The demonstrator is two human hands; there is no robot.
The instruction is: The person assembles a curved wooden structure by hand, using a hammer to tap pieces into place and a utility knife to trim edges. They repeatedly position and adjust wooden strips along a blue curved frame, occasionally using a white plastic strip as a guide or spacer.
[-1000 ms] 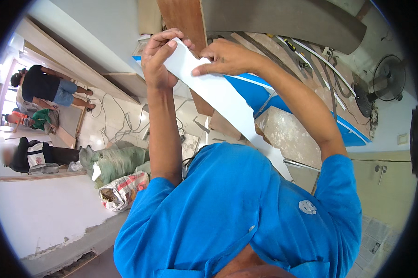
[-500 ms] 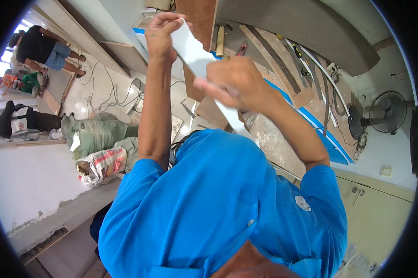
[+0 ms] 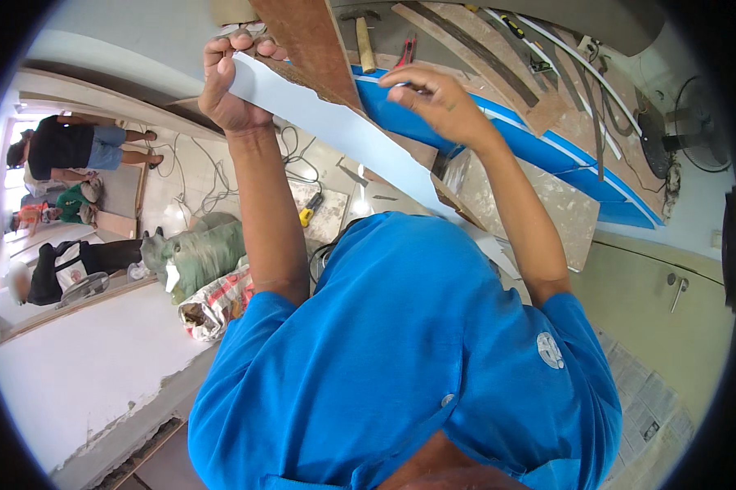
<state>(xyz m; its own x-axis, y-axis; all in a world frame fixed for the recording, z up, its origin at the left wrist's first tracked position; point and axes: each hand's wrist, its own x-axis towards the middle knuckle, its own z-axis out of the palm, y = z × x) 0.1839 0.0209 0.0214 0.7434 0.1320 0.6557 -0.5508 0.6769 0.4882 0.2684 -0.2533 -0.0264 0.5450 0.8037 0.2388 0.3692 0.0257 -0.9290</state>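
Observation:
My left hand (image 3: 235,94) is closed on the upper end of a long white strip (image 3: 319,118), thumb on the near side and fingertips over the far edge. Slanting down to the right, the strip reaches the front of my blue shirt. Its far edge is ragged, with rough brown material (image 3: 335,96) showing along it. My right hand (image 3: 443,104) hovers to the right of the strip, apart from it, empty, with thumb and fingers spread. Behind the strip stands a reddish-brown board (image 3: 311,41).
A hammer (image 3: 366,49), a red-handled tool (image 3: 406,51) and long wooden offcuts (image 3: 466,61) lie beyond a blue-edged panel (image 3: 482,135). A fan (image 3: 698,122) stands right. Leftward are cables (image 3: 213,184), a yellow power tool (image 3: 311,208), sacks (image 3: 217,306) and several people (image 3: 74,151).
My right hand has come off the strip and opened. The left hand has shifted left and down, and the strip now slants more, showing more of its rough brown edge.

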